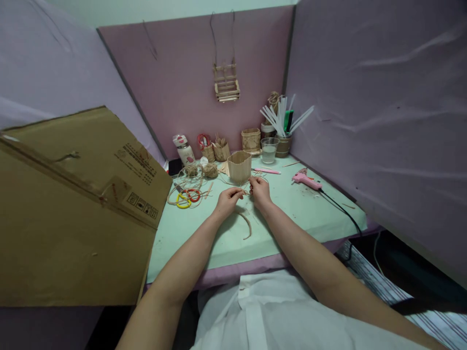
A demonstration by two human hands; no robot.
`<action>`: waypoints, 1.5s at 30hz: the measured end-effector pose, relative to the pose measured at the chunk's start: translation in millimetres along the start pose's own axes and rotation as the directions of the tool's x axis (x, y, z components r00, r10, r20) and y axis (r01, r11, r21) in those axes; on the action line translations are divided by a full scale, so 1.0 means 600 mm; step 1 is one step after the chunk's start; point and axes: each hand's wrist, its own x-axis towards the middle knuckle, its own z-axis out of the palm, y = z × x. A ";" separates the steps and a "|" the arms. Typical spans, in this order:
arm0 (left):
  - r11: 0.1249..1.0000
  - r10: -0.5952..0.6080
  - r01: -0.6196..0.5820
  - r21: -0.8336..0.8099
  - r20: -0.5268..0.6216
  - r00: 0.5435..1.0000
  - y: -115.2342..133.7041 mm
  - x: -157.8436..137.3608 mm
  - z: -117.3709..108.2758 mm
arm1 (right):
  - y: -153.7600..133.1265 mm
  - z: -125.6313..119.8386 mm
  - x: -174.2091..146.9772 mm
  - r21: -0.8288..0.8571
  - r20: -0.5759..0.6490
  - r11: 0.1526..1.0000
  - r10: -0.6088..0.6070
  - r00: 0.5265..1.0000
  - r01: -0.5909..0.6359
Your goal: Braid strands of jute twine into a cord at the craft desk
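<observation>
Over the middle of the table, my left hand [226,201] and my right hand [260,190] are close together, thumbs pinched against fingers. Between them runs a thin strand of twine [245,192], which both pinches seem to hold. A braided piece of twine [247,224] hangs or lies below my left hand, curving toward me. Just beyond my hands stands a wooden-stick cup [239,167] with an uneven rim. Left of my hands lie scissors with red and yellow handles [188,197], beside a tangle of loose twine [191,181].
A pink glue gun [307,181] with a black cord lies at right. Along the back are a bottle [183,149], a cup of water [269,151], a woven pot [251,141] and a holder of white glue sticks [283,146]. A large cardboard sheet [83,209] leans at left.
</observation>
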 end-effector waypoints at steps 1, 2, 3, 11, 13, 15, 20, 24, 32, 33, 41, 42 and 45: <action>1.000 0.002 -0.002 -0.006 0.002 1.000 0.002 -0.001 0.001 | 0.001 0.000 0.001 0.020 -0.020 1.000 0.021 1.000 -0.021; 1.000 0.005 -0.005 -0.013 0.004 1.000 0.003 -0.001 0.001 | 0.002 0.000 0.001 0.042 -0.029 0.998 0.049 0.998 -0.048; 1.000 0.006 -0.006 -0.017 0.003 1.000 0.003 -0.001 0.001 | 0.001 0.001 0.000 0.056 -0.026 0.995 0.081 0.996 -0.080; 0.996 -0.086 0.085 -0.011 -0.182 0.980 -0.022 0.012 -0.014 | -0.020 0.004 -0.023 -0.327 0.131 0.931 -0.125 0.983 0.162; 0.995 -0.105 0.103 -0.021 -0.224 0.969 -0.026 0.014 -0.017 | -0.024 0.005 -0.031 -0.353 0.170 0.877 -0.282 0.944 0.326; 0.993 -0.117 0.115 -0.023 -0.246 0.962 -0.025 0.015 -0.018 | -0.025 0.007 -0.037 -0.340 0.222 0.808 -0.427 0.876 0.481; 0.993 -0.116 0.120 -0.001 -0.241 0.963 -0.016 0.012 -0.016 | -0.017 0.010 -0.042 -0.302 0.414 0.662 -0.557 0.720 0.686; 0.995 -0.067 0.083 0.060 -0.231 0.971 -0.019 0.012 -0.017 | -0.016 0.007 -0.040 -0.341 0.445 0.619 -0.556 0.702 0.707; 0.990 -0.021 0.050 0.129 -0.217 0.976 -0.037 0.016 -0.019 | -0.019 0.010 -0.040 -0.377 0.374 0.703 -0.480 0.794 0.603; 0.988 -0.015 0.048 0.146 -0.215 0.976 -0.036 0.016 -0.018 | -0.019 0.012 -0.039 -0.362 0.356 0.735 -0.459 0.814 0.573; 0.968 0.014 0.029 0.249 -0.170 0.985 -0.024 0.014 -0.016 | -0.012 0.016 -0.027 -0.077 0.336 0.996 0.074 0.939 -0.050; 0.967 0.010 0.033 0.251 -0.167 0.986 -0.024 0.014 -0.017 | -0.011 0.016 -0.027 -0.049 0.353 0.993 0.121 0.928 -0.111; 0.973 -0.010 0.051 0.226 -0.181 0.983 -0.028 0.014 -0.018 | -0.010 0.015 -0.026 -0.055 0.361 0.993 0.117 0.925 -0.104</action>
